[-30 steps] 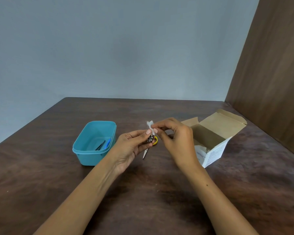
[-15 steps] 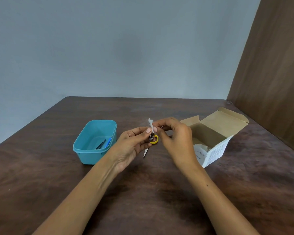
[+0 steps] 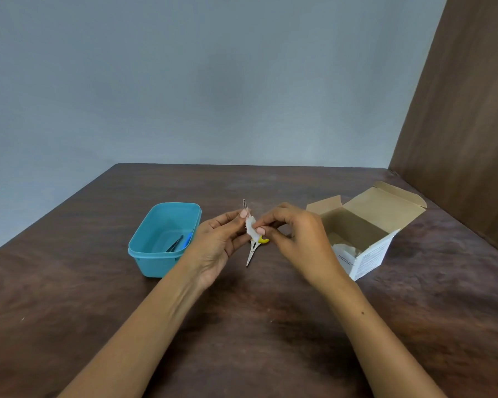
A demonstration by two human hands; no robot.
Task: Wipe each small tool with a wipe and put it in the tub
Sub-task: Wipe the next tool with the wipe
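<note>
Both forearms reach in from the near edge and meet over the middle of the dark wooden table (image 3: 270, 326). The left hand (image 3: 217, 242) is palm-up and turned inward, fingers curled, thumb and forefinger pinching a thin metal tool (image 3: 244, 203) that stands nearly upright, its tip poking up above the fingertips. The right hand (image 3: 296, 239) arches over from the other side, knuckles up, thumb and forefinger pinching a small white wipe (image 3: 251, 226) pressed against the tool's shaft, right between the two hands. Below them, flat on the table, lies a small pair of scissors (image 3: 252, 251) with a yellow handle, blades pointing toward the camera. To the left sits the teal tub (image 3: 153, 262), with a dark tool and a blue one inside. To the right, an open cardboard box (image 3: 368, 254), flaps up, white wipes showing inside
</note>
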